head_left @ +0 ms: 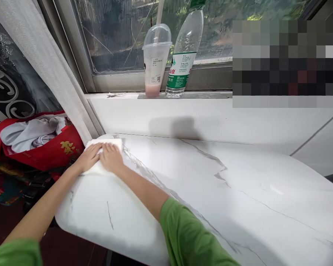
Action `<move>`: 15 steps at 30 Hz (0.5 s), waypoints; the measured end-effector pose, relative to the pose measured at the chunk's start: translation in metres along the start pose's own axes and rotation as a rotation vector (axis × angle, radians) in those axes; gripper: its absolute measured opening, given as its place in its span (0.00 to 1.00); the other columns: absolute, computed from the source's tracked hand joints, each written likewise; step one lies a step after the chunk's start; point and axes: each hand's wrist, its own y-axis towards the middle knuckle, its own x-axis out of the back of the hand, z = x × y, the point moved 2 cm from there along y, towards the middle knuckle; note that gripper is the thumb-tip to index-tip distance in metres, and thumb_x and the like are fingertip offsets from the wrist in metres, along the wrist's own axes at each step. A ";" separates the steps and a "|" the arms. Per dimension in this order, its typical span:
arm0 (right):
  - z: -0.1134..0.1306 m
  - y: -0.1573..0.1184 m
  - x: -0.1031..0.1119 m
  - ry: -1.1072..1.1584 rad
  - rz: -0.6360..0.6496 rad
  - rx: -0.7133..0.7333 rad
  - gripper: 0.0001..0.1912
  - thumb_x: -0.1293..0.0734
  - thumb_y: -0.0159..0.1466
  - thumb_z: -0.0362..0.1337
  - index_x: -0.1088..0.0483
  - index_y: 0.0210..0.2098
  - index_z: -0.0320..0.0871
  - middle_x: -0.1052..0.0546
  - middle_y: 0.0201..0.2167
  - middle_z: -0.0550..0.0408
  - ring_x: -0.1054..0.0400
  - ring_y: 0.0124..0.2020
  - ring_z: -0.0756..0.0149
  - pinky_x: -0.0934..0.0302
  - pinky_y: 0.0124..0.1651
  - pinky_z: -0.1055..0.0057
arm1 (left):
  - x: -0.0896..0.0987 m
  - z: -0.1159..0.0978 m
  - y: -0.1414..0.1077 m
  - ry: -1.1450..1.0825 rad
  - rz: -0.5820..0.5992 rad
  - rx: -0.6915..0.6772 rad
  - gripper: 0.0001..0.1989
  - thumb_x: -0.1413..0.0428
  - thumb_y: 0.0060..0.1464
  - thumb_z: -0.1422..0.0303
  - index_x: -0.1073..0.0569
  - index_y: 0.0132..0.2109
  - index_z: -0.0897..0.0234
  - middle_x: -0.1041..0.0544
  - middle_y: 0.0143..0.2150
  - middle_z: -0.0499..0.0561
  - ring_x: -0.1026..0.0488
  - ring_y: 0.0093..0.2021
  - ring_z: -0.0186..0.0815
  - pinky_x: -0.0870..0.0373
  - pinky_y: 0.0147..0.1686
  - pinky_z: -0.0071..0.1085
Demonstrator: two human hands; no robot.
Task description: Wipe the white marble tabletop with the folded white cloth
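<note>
A folded white cloth (96, 169) lies on the far left corner of a white marble-patterned table (183, 192). My left hand (89, 157) rests flat on the cloth with its fingers stretched out. Beside it, my right hand (111, 157) also presses flat on the cloth, fingers extended and close to the left hand's fingertips. The palms hide part of the cloth. Both arms reach forward from green sleeves.
On the window sill stand a lidded plastic cup (157, 61) with a straw and pink liquid, and a tilted clear bottle (181, 66) with a green cap. A red bag (44, 151) of clothes sits left of the table, near a pale curtain (52, 55).
</note>
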 end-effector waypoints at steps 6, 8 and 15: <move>-0.082 0.025 0.018 -0.181 -0.153 -0.175 0.26 0.49 0.68 0.35 0.42 0.62 0.28 0.41 0.63 0.39 0.52 0.66 0.53 0.63 0.66 0.57 | -0.023 -0.028 0.097 0.006 0.018 0.028 0.22 0.62 0.63 0.67 0.40 0.61 0.70 0.38 0.64 0.55 0.44 0.63 0.37 0.53 0.63 0.37; -0.093 0.022 0.022 -0.202 -0.155 -0.158 0.26 0.48 0.68 0.35 0.42 0.62 0.29 0.40 0.63 0.40 0.51 0.65 0.53 0.62 0.66 0.57 | -0.027 -0.036 0.103 0.031 0.021 0.029 0.22 0.62 0.64 0.69 0.41 0.62 0.70 0.40 0.65 0.55 0.46 0.64 0.36 0.55 0.64 0.37; -0.086 -0.010 0.031 -0.231 -0.125 -0.031 0.25 0.47 0.67 0.35 0.41 0.61 0.31 0.40 0.63 0.42 0.49 0.65 0.55 0.59 0.66 0.56 | -0.034 -0.065 0.063 0.115 0.022 0.083 0.24 0.63 0.64 0.69 0.45 0.64 0.76 0.45 0.67 0.61 0.51 0.67 0.44 0.58 0.65 0.44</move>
